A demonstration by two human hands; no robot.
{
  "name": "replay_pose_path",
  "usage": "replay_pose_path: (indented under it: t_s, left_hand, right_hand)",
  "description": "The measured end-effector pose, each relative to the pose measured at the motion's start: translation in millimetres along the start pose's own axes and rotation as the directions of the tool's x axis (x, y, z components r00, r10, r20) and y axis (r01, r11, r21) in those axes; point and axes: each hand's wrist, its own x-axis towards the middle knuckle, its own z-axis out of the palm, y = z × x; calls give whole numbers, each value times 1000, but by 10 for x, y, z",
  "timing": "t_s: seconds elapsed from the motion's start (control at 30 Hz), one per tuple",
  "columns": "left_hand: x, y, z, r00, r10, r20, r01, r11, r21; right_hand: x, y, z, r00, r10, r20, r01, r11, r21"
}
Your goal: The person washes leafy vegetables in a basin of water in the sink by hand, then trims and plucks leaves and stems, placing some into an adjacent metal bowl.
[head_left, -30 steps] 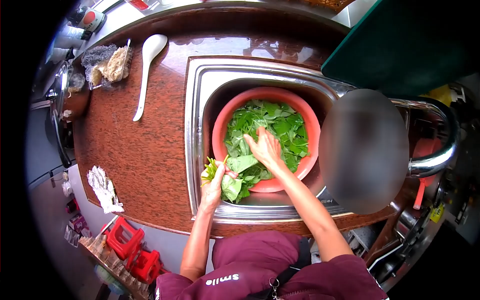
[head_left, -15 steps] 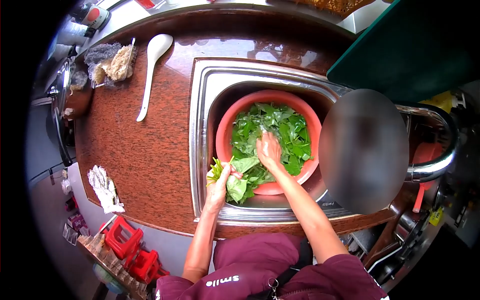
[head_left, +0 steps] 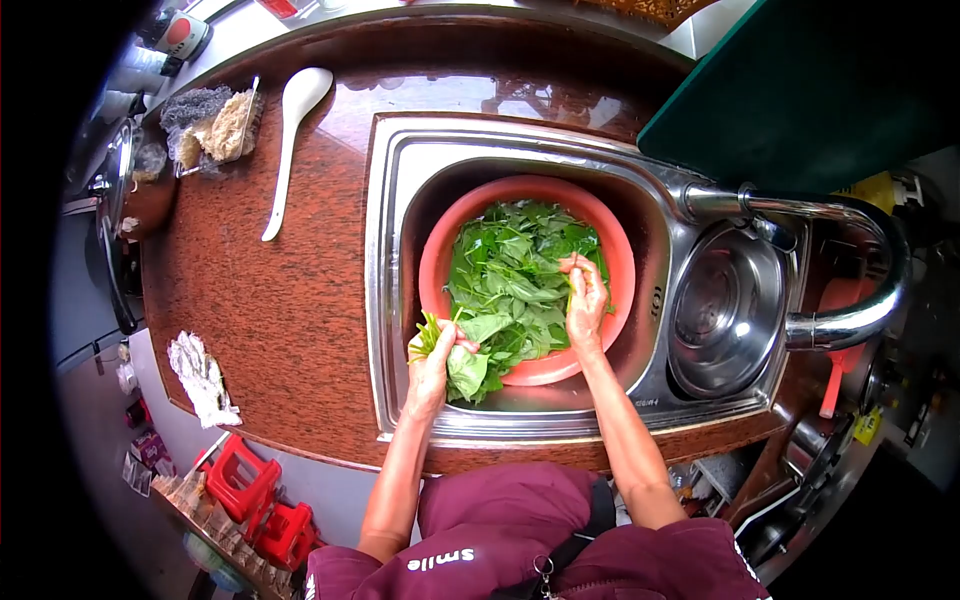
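Note:
A red round basin [head_left: 428, 262] stands in the steel sink [head_left: 395, 300], filled with green leaves [head_left: 520, 265] in water. At the basin's lower left edge, my left hand [head_left: 432, 358] is closed around a bunch of leafy stems [head_left: 468, 372]; the cut stem ends stick out to the left and the leaves hang to the right. Over the right part of the basin is my right hand [head_left: 587, 300], its fingers pinched together around a green stem among the leaves.
Right of the basin are a steel bowl [head_left: 728, 310] and the curved faucet [head_left: 850, 325]. A green board [head_left: 790, 100] leans at the upper right. On the counter at left lie a white ladle [head_left: 288, 150], a white cloth [head_left: 203, 378] and a pack of scouring pads [head_left: 225, 128].
My right hand has moved right from the middle of the leaves, and its fingers have come together. My left hand still holds its bunch. The steel bowl is now visible.

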Motion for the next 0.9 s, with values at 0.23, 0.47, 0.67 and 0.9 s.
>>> replay_pose_path:
  t_s: [0.23, 0.47, 0.67, 0.9]
  left_hand:
    - [35, 4, -6, 1000, -16, -9, 16, 1000, -9]
    - [47, -15, 9, 998, -36, -47, 33, 998, -57]
    - [54, 51, -12, 999, -34, -30, 33, 998, -52]
    - [-27, 111, -67, 1000, -1, -18, -1, 998, -68]
  right_hand:
    - [323, -343, 62, 998, 62, -26, -67, 953, -295]
    - [480, 65, 682, 954, 3, 301, 169, 822, -543]
    - [202, 580, 699, 950, 185, 250, 84, 622, -778]
    - [401, 556, 532, 967, 152, 203, -17, 836, -548]
